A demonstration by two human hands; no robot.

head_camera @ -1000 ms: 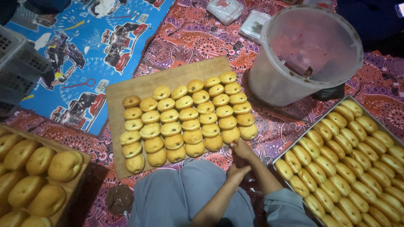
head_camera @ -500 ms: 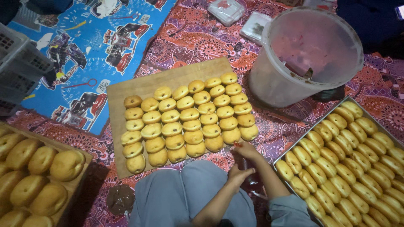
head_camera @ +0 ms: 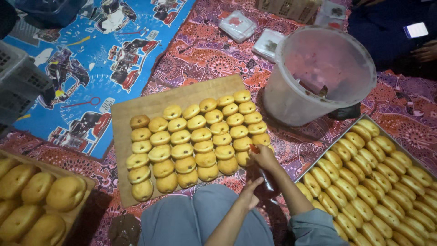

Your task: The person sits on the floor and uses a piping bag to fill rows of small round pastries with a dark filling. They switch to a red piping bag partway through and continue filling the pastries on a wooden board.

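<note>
I sit on the floor, my grey-clad knee at the bottom. A wooden board (head_camera: 123,114) in front of me carries rows of golden round buns (head_camera: 195,136). My right hand (head_camera: 265,158) is at the board's near right corner, gripping the top of a dark squeeze bag (head_camera: 268,184). The bag's red tip (head_camera: 253,148) touches the corner bun (head_camera: 243,157). My left hand (head_camera: 250,192) grips the bag lower down, just above my knee.
A metal tray (head_camera: 387,134) full of oblong buns lies at my right. A translucent plastic bucket (head_camera: 296,105) stands behind the board. More buns fill a wooden tray (head_camera: 86,184) at the lower left. A grey crate (head_camera: 18,86) stands at the left, with small packets (head_camera: 236,25) beyond.
Both hands have moved slightly forward with the bag, bringing its red tip up to the bun at the board's near right corner.
</note>
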